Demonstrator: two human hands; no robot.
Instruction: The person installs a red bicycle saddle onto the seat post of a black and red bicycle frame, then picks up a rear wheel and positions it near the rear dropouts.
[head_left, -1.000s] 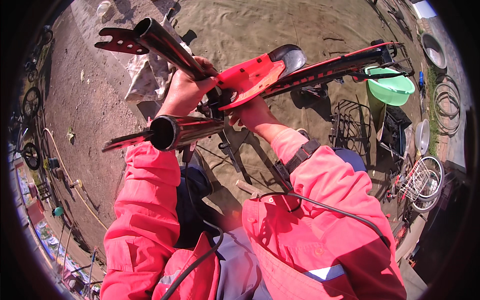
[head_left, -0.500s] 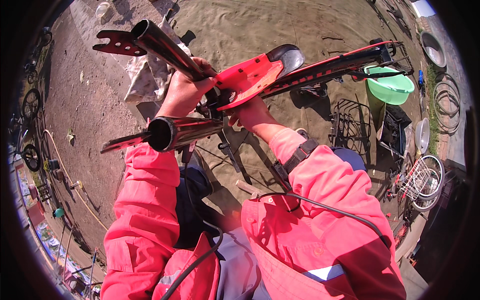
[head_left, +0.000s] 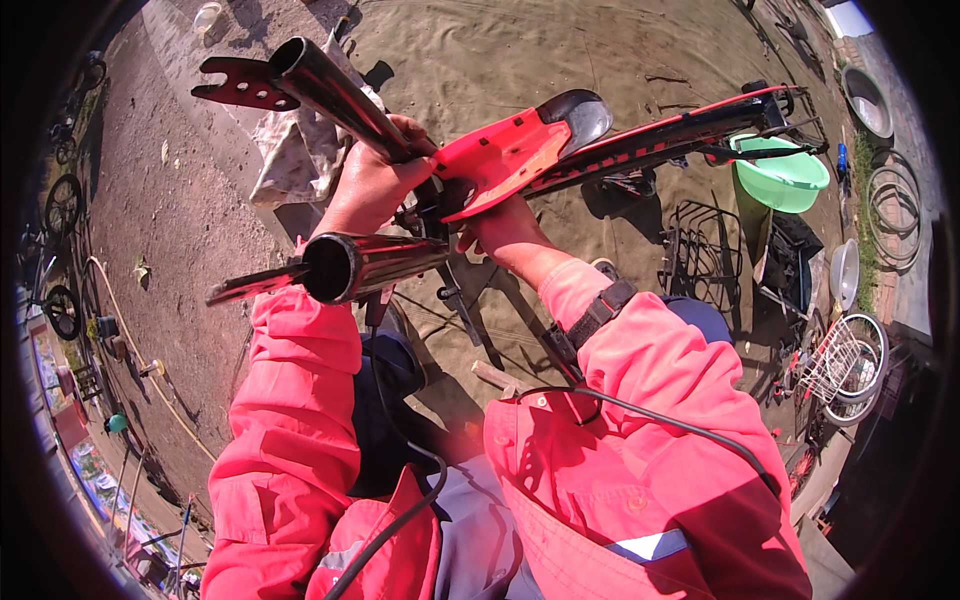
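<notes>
A bicycle fork with two thick black-and-red legs (head_left: pixel 385 268) and flat slotted ends points to the left in front of me. My left hand (head_left: pixel 375 185) is wrapped round its far leg, close to the crown. A red mudguard (head_left: pixel 500 160) with a black tip (head_left: pixel 582 118) sits against the crown. Beneath the mudguard is my right hand (head_left: pixel 510 228), its fingers curled and mostly hidden; I cannot make out what they grip. The black-and-red bicycle frame (head_left: pixel 650 145) stretches away to the right.
A green basin (head_left: pixel 785 180) stands under the frame's far end. To the right lie a black wire rack (head_left: pixel 705 245), a grey tub (head_left: pixel 866 100), tyres (head_left: pixel 893 210) and a white basket (head_left: pixel 835 360). A stained cloth (head_left: pixel 300 160) lies beyond my left hand. A black cable (head_left: pixel 425 480) crosses my jacket.
The fork and mudguard have shifted very slightly to the right. Both hands keep the same places on the bicycle.
</notes>
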